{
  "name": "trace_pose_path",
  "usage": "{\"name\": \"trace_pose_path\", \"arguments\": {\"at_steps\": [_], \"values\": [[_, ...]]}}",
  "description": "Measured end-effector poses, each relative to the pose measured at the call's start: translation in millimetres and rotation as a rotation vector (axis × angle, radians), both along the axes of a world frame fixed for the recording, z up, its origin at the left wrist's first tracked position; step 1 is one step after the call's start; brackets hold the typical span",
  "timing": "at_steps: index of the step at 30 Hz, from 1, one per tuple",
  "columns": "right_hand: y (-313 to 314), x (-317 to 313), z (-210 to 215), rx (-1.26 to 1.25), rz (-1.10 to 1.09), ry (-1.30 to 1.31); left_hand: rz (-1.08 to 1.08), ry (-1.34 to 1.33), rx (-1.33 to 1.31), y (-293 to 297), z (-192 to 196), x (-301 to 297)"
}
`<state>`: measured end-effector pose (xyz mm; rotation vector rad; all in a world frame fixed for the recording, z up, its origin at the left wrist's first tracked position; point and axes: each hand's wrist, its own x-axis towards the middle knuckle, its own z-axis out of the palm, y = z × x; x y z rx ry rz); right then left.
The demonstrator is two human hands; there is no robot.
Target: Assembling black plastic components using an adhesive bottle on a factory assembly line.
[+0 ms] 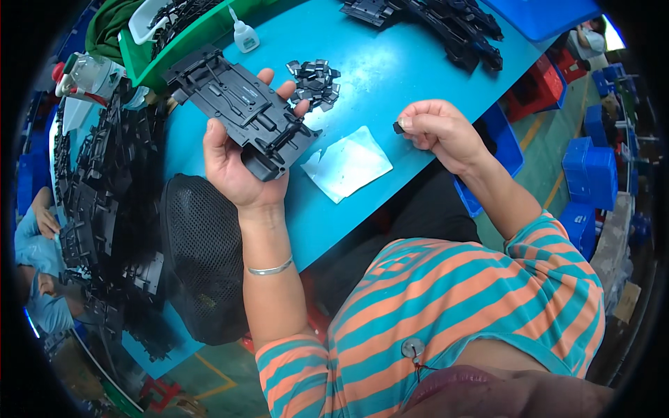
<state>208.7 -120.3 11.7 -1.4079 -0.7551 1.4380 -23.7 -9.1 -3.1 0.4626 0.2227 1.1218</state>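
Note:
My left hand (233,171) is wrapped round a black plastic toy car chassis (237,101), thumb at one side and fingertips at the other. The chassis is tilted above the table, its moulded face turned up toward me. To the right, my right hand (446,132) pinches a small black plastic piece (398,128) between thumb and finger, apart from the chassis. Similar small black pieces (315,83) lie in a loose heap beyond my left fingers. Between my hands a creased white sheet (350,166) rests on the blue tabletop (411,73).
A white squeeze bottle (245,37) with a narrow nozzle stands by a green crate (150,70). Many black chassis parts are piled at the left (104,188) and far right (453,31). A black mesh bag (202,258) sits beside my left forearm. Blue bins (505,150) flank the table's right edge.

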Motion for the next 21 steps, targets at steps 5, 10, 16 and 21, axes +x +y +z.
{"name": "trace_pose_path", "arguments": {"at_steps": [5, 10, 16, 21], "values": [[1, 0, 1, -0.016, -0.003, 0.06, -0.043, -0.077, 0.033, 2, -4, -1], [1, -4, 4, 0.05, 0.022, -0.086, -0.042, -0.109, 0.022, 1, -6, -3], [-1, -18, 5, 0.741, 0.327, -1.022, -0.018, -0.026, 0.042, 5, -4, 1], [-3, -26, -1, 0.925, 0.462, -1.307, -0.017, -0.004, 0.074, 6, -2, -2]]}}
